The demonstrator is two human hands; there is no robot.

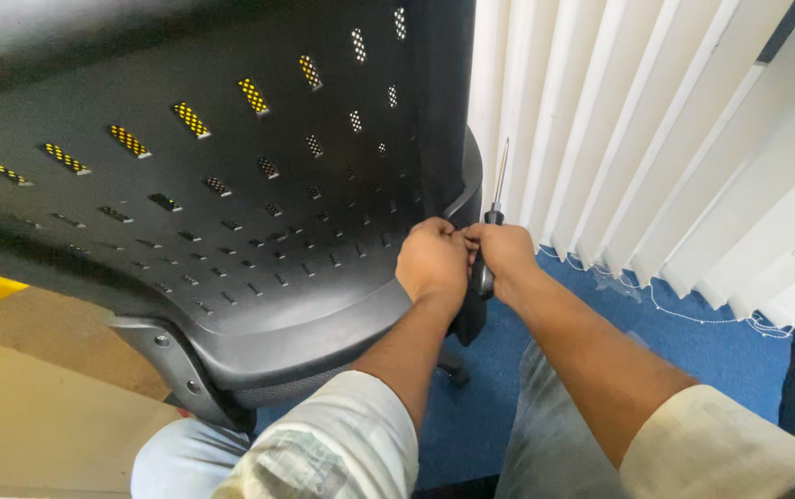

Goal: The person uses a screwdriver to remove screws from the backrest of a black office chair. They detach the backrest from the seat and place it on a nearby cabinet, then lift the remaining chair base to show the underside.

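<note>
A black plastic office chair back (231,185) with rows of small slots fills the left and middle of the head view. My left hand (432,261) rests closed against its right edge. My right hand (506,259) touches the left one and grips a screwdriver (499,185) by its dark handle. The thin metal shaft points straight up beside the chair's edge. What the fingertips of my left hand pinch is hidden.
White vertical blinds (656,129) with a bead chain hang at the right. Blue carpet (693,342) lies beneath them. A beige surface (37,416) with a yellow patch is at the lower left. A metal bracket (171,360) with screws sits under the chair back.
</note>
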